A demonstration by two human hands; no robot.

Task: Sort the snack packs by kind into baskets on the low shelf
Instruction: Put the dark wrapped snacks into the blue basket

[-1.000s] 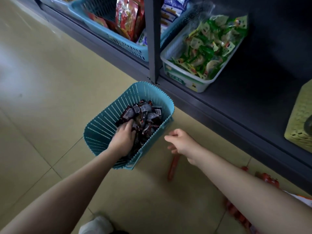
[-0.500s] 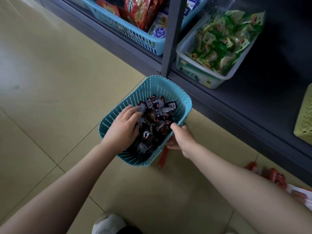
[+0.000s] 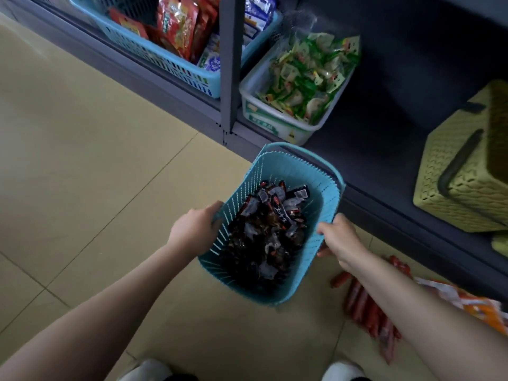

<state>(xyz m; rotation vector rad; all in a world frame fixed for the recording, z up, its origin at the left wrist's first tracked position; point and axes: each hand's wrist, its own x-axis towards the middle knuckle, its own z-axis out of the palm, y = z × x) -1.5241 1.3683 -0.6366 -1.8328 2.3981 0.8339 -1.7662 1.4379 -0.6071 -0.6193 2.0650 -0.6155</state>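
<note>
Both hands now grip the teal basket [image 3: 327, 204] by its long sides: the left hand [image 3: 195, 232] has its fingers curled over the left rim, and the right hand [image 3: 339, 239] clasps the right rim with its thumb on top. Half a second ago the left hand lay among the dark snack packs [image 3: 270, 229] inside the basket; it has come out to the rim, while the right hand keeps its hold on the other side. The basket sits further right and nearer the low shelf [image 3: 384, 149] than before, its far end now overlapping the shelf's front edge, though whether it rests on the floor [image 3: 82, 160] or is lifted cannot be told. The dark packs fill its middle and near end.

On the shelf, a white tub [image 3: 248, 86] holds green packs [image 3: 305, 78], just right of the grey upright post [image 3: 232, 64]; left of the post a blue basket [image 3: 165, 61] holds red packets [image 3: 178, 28]. A yellow woven basket [image 3: 453, 188] stands well to the right. Red sausage sticks [image 3: 365, 306] lie on the floor under the right forearm, beside an orange packet [image 3: 472, 303]. Two white shoe tips [image 3: 145, 369] show at the bottom edge
</note>
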